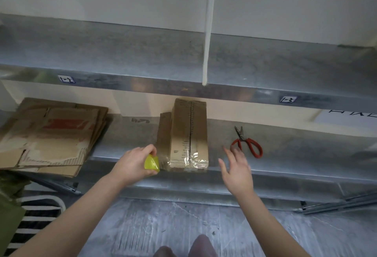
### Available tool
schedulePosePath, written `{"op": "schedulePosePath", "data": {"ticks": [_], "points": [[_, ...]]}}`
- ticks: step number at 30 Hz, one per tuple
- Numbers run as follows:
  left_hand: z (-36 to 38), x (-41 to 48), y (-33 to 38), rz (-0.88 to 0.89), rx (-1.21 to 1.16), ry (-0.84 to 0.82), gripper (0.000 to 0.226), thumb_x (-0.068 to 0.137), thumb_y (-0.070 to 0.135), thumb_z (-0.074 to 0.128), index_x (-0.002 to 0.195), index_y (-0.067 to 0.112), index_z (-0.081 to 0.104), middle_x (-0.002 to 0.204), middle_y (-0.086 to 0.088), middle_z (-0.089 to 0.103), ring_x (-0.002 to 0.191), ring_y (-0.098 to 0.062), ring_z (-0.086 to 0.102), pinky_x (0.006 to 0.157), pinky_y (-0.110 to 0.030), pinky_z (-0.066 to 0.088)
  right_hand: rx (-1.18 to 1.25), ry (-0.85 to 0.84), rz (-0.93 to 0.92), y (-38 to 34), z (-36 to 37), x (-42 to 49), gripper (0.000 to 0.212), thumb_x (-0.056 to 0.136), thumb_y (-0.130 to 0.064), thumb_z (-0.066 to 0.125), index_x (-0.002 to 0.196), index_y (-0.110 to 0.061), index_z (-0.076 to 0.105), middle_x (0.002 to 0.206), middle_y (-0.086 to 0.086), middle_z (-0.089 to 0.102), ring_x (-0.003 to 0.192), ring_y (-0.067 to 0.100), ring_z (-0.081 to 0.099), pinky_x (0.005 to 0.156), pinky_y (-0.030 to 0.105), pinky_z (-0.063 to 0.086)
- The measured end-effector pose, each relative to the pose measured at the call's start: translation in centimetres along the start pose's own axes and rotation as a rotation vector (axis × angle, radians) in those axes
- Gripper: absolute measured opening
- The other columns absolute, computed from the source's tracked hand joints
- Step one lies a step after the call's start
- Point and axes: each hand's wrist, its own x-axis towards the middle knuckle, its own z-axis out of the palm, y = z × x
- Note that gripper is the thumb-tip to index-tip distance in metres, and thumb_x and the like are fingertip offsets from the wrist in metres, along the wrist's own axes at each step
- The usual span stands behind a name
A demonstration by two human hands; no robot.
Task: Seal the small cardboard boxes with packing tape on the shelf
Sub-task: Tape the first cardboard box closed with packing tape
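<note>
A small cardboard box (189, 132) lies lengthwise on the metal shelf (285, 154), its centre seam facing up and clear tape wrapped over its near end. A flatter cardboard piece (164, 132) leans against its left side. My left hand (134, 162) grips a yellow tape dispenser (152, 162) right at the box's near left corner. My right hand (236, 167) hovers with spread, straight fingers just right of the box, holding nothing and slightly blurred. Red-handled scissors (247, 142) lie on the shelf beyond my right hand.
A pile of flattened cardboard boxes (51, 136) fills the shelf's left end. An upper metal shelf (183, 58) overhangs the back, with a white upright post (208, 32). A striped cloth (36, 216) and green material (8, 205) lie on the floor at left.
</note>
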Motion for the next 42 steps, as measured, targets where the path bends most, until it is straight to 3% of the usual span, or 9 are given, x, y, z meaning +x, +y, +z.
{"op": "schedulePosePath", "data": {"ticks": [5,13,17,20,22,27,33,37,42], "points": [[0.6,-0.5,0.6,-0.066,0.005,0.006,0.051,0.069,0.053,0.079,0.097,0.039,0.039,0.088,0.018,0.054,0.083,-0.006,0.048,0.065,-0.025,0.036,-0.189,-0.078,0.04,5.8,-1.0,3.1,0.054,0.1,-0.043,0.039,0.149,-0.021,0.034,0.158,0.006,0.028,0.146,0.027,0.022,0.118,0.044,0.024],[1.9,-0.9,2.5,-0.161,-0.022,-0.013,0.051,0.067,0.051,0.079,0.096,0.039,0.04,0.089,0.018,0.052,0.079,-0.001,0.045,0.059,-0.02,0.032,-0.328,-0.271,0.017,9.9,-1.0,7.3,0.054,0.102,-0.047,0.031,0.152,-0.028,0.024,0.16,0.005,0.02,0.146,0.027,0.023,0.118,0.038,0.019],[2.6,-0.7,3.1,-0.175,-0.017,-0.011,0.051,0.066,0.05,0.08,0.095,0.038,0.039,0.089,0.016,0.053,0.081,-0.009,0.048,0.064,-0.028,0.032,-0.364,-0.208,0.133,9.1,-0.5,8.0,0.047,0.095,-0.047,0.045,0.134,-0.02,0.046,0.141,0.01,0.045,0.126,0.031,0.044,0.099,0.04,0.039],[2.8,-0.7,3.3,-0.183,-0.03,-0.012,0.052,0.065,0.05,0.081,0.094,0.038,0.039,0.093,0.014,0.056,0.083,-0.01,0.049,0.066,-0.029,0.034,-0.188,-0.166,0.256,8.5,-0.6,8.5,0.046,0.094,-0.039,0.051,0.126,-0.006,0.047,0.124,0.017,0.055,0.111,0.036,0.056,0.091,0.041,0.048],[2.9,-0.8,3.3,-0.187,-0.039,-0.01,0.052,0.064,0.051,0.08,0.094,0.039,0.04,0.094,0.015,0.057,0.084,-0.009,0.051,0.066,-0.028,0.035,-0.086,-0.161,0.34,8.4,-0.7,8.7,0.045,0.094,-0.039,0.052,0.119,-0.002,0.047,0.117,0.017,0.059,0.105,0.035,0.06,0.088,0.041,0.05],[2.6,-1.1,3.2,-0.169,-0.053,-0.013,0.051,0.063,0.053,0.079,0.094,0.039,0.041,0.094,0.016,0.056,0.083,-0.007,0.05,0.066,-0.026,0.035,-0.272,-0.249,0.397,9.0,-0.6,8.0,0.038,0.1,-0.041,0.041,0.117,-0.009,0.052,0.114,0.009,0.067,0.106,0.025,0.063,0.087,0.031,0.043],[1.9,-1.5,2.4,-0.115,-0.074,-0.047,0.05,0.063,0.052,0.077,0.095,0.04,0.04,0.092,0.017,0.055,0.081,-0.003,0.049,0.062,-0.022,0.037,-0.322,-0.202,0.361,7.9,-0.6,3.9,0.037,0.098,-0.026,0.049,0.128,-0.006,0.043,0.127,0.012,0.055,0.112,0.03,0.06,0.091,0.037,0.044],[1.1,-1.6,2.0,-0.057,-0.067,-0.093,0.049,0.066,0.047,0.078,0.096,0.038,0.04,0.091,0.014,0.054,0.081,-0.009,0.048,0.06,-0.025,0.031,-0.137,-0.1,0.409,5.9,-1.4,-1.0,0.051,0.091,-0.018,0.054,0.14,-0.017,0.043,0.131,0.009,0.058,0.115,0.03,0.058,0.094,0.038,0.037],[0.4,-1.8,1.5,-0.002,-0.053,-0.149,0.049,0.069,0.046,0.077,0.098,0.034,0.04,0.095,0.008,0.055,0.089,-0.017,0.049,0.068,-0.029,0.035,0.107,0.103,0.388,0.0,-2.1,-8.8,0.049,0.088,-0.021,0.065,0.135,-0.016,0.05,0.12,0.01,0.065,0.106,0.035,0.061,0.093,0.044,0.043]]}}
